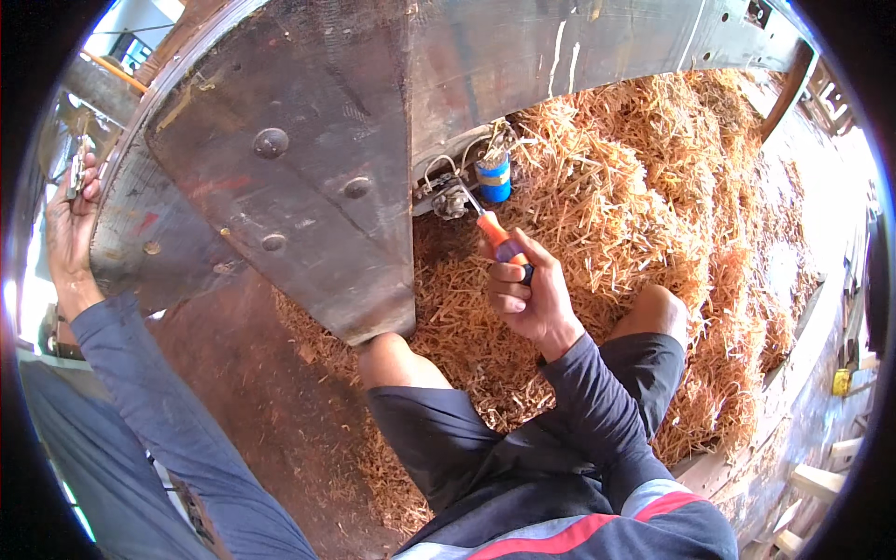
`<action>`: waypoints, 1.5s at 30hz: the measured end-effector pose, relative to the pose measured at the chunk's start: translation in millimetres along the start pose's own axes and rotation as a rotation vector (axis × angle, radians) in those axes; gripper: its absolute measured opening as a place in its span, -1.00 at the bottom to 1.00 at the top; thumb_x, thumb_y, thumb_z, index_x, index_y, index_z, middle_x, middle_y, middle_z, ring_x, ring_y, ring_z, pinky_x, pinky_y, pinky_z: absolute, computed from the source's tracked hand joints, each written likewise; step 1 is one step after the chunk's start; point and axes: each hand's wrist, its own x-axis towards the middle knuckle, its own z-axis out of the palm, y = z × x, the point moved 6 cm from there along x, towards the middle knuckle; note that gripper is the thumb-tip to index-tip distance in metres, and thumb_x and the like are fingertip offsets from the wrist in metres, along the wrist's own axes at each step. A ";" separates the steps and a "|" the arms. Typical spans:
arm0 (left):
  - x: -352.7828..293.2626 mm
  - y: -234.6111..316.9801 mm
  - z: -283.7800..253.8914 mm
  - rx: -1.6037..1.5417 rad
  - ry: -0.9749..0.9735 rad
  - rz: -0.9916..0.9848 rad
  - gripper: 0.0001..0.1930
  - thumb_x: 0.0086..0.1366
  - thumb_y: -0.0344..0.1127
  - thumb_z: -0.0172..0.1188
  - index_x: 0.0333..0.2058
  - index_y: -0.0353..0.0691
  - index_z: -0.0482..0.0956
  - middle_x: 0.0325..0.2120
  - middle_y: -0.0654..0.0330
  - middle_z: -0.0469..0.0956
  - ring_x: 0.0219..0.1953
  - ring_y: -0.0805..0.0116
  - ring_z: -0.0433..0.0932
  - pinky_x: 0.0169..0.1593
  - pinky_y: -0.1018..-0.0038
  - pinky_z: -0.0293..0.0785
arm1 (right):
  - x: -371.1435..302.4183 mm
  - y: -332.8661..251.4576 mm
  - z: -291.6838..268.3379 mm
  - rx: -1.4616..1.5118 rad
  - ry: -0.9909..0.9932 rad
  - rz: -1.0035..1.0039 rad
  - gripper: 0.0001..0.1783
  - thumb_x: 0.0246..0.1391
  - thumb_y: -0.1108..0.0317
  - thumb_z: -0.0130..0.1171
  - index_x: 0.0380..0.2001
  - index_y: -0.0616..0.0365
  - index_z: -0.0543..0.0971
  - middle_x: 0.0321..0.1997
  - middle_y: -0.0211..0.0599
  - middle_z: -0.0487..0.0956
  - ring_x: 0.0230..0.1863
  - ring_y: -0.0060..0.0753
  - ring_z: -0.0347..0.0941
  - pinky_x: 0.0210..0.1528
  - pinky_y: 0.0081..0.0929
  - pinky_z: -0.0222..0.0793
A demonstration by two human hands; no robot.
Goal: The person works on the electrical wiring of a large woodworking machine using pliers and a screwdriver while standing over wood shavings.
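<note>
In my right hand (pixel 532 299) is a screwdriver (pixel 504 241) with an orange and purple handle, fingers wrapped round it. Its thin shaft points up and left, its tip by a small metal fitting (pixel 452 203) under the big metal frame. Whether the tip touches the fitting is unclear. Beside the fitting sits a blue cylinder (pixel 494 179) with a brown band, and a light cable (pixel 439 164) loops next to it. Far to the left, my left hand (pixel 72 233) is raised by the frame's outer edge, its fingers closed on a small grey metal part (pixel 78 168).
A large curved steel frame (pixel 317 121) with rounded bolt heads spans the top and slopes down to my left knee. Wood shavings (pixel 644 196) are heaped at right and under my legs. Reddish-brown dirt (pixel 271 401) lies left. Wooden pieces (pixel 817 483) lie at the lower right.
</note>
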 end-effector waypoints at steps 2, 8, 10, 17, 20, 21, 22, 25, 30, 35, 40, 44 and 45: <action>2.2 -5.7 10.3 -0.034 -0.033 -0.007 -0.54 0.46 -0.42 -0.01 0.23 -0.56 0.19 -0.02 -0.03 0.44 -0.23 0.43 0.43 -0.21 0.57 0.42 | 6.8 -0.4 4.0 0.296 -0.346 0.122 -0.50 0.33 -0.07 -0.04 -0.06 0.18 0.50 -0.70 -0.67 0.21 -0.76 -0.76 -0.02 -0.74 -0.66 -0.06; 3.8 -5.6 7.3 -0.143 -0.080 -0.068 -0.58 0.42 -0.51 0.03 0.19 -0.56 0.24 -0.05 -0.05 0.48 -0.19 0.35 0.49 -0.19 0.52 0.42 | 13.6 7.3 -0.6 0.559 -0.402 0.226 -0.51 0.32 -0.05 -0.04 -0.14 0.23 0.51 -0.77 -0.67 0.14 -0.81 -0.69 -0.07 -0.79 -0.64 -0.15; 3.9 -0.6 1.0 -0.071 -0.073 -0.026 -0.58 0.42 -0.51 0.02 0.19 -0.56 0.24 -0.05 -0.05 0.48 -0.18 0.35 0.50 -0.18 0.51 0.43 | 17.5 7.4 -7.9 0.217 -0.248 0.026 -0.52 0.30 -0.07 -0.02 -0.18 0.20 0.51 -0.77 -0.67 0.15 -0.81 -0.69 -0.06 -0.79 -0.63 -0.15; 5.6 -2.7 -3.4 -0.078 -0.043 -0.023 -0.61 0.43 -0.49 0.03 0.16 -0.55 0.28 -0.04 -0.07 0.49 -0.19 0.34 0.52 -0.17 0.50 0.45 | 6.7 -6.5 -10.2 -0.589 0.261 -0.357 -0.63 0.28 0.05 0.12 -0.17 0.19 0.50 -0.71 -0.62 0.22 -0.75 -0.70 0.08 -0.71 -0.62 -0.05; 4.2 -2.6 3.4 -0.021 0.001 0.000 -0.63 0.42 -0.49 0.04 0.14 -0.55 0.30 -0.07 -0.07 0.51 -0.21 0.34 0.52 -0.19 0.51 0.44 | 8.4 -18.5 -18.8 -1.000 0.335 -0.604 -0.67 0.23 0.21 0.19 -0.10 0.25 0.50 -0.61 -0.42 0.43 -0.63 -0.46 0.36 -0.57 -0.48 0.27; 4.5 -4.7 5.4 -0.056 -0.030 -0.022 -0.63 0.42 -0.49 0.04 0.13 -0.55 0.31 -0.08 -0.07 0.52 -0.23 0.35 0.52 -0.20 0.52 0.44 | -5.3 -25.6 -3.7 -1.324 0.393 -0.931 -0.67 0.19 0.25 0.22 -0.08 0.24 0.51 -0.54 -0.30 0.50 -0.57 -0.32 0.44 -0.50 -0.43 0.35; 4.7 -6.7 7.4 -0.092 -0.061 -0.044 -0.64 0.42 -0.50 0.04 0.13 -0.54 0.31 -0.09 -0.06 0.52 -0.24 0.36 0.52 -0.21 0.53 0.44 | -19.7 -24.8 13.7 -1.638 0.446 -1.268 -0.67 0.16 0.28 0.25 -0.07 0.22 0.52 -0.46 -0.18 0.58 -0.51 -0.19 0.53 -0.43 -0.38 0.42; 4.4 -6.3 7.7 -0.072 -0.042 -0.031 -0.65 0.42 -0.50 0.03 0.13 -0.54 0.31 -0.10 -0.06 0.52 -0.24 0.38 0.52 -0.23 0.55 0.43 | -24.1 -24.4 24.8 -1.696 0.468 -1.335 -0.71 0.13 0.35 0.21 -0.12 0.25 0.48 -0.41 -0.02 0.59 -0.39 0.06 0.57 -0.31 -0.16 0.49; 0.8 -7.8 14.6 -0.070 -0.029 -0.017 -0.67 0.44 -0.50 0.01 0.12 -0.53 0.32 -0.12 -0.06 0.52 -0.28 0.40 0.50 -0.25 0.56 0.43 | -12.2 -25.5 15.4 -1.586 0.512 -0.841 -0.79 0.22 0.35 0.10 -0.19 0.28 0.44 -0.47 0.11 0.57 -0.44 0.16 0.55 -0.37 -0.02 0.46; 1.9 -7.5 16.0 -0.042 0.025 0.002 -0.67 0.44 -0.49 0.00 0.12 -0.53 0.33 -0.13 -0.06 0.52 -0.31 0.42 0.47 -0.25 0.56 0.43 | -28.0 -27.6 30.3 -1.630 0.416 -1.116 -0.76 0.17 0.37 0.14 -0.16 0.30 0.44 -0.41 0.10 0.53 -0.35 0.12 0.53 -0.33 -0.03 0.44; -3.5 -7.0 27.3 -0.023 -0.033 -0.005 -0.67 0.45 -0.46 0.01 0.12 -0.52 0.32 -0.11 -0.01 0.49 -0.27 0.44 0.45 -0.25 0.60 0.39 | -35.0 -27.4 33.9 -1.642 0.443 -1.173 -0.65 0.11 0.32 0.25 -0.09 0.26 0.48 -0.23 0.11 0.51 -0.22 0.03 0.52 -0.24 -0.17 0.45; -0.1 -7.0 20.9 0.008 -0.024 0.008 -0.67 0.45 -0.46 0.02 0.11 -0.52 0.33 -0.12 0.01 0.48 -0.27 0.45 0.44 -0.26 0.61 0.37 | -30.7 -29.5 26.1 -1.531 0.434 -1.255 -0.68 0.14 0.36 0.21 -0.09 0.30 0.43 -0.22 0.13 0.50 -0.19 0.11 0.51 -0.21 -0.08 0.48; -0.9 -7.3 20.6 -0.004 -0.022 0.005 -0.67 0.45 -0.46 0.02 0.11 -0.52 0.33 -0.13 0.01 0.48 -0.27 0.45 0.43 -0.26 0.61 0.37 | -20.5 -32.8 21.4 -1.511 0.466 -0.933 -0.68 0.16 0.35 0.20 -0.10 0.30 0.43 -0.21 0.14 0.51 -0.21 0.11 0.52 -0.24 -0.09 0.49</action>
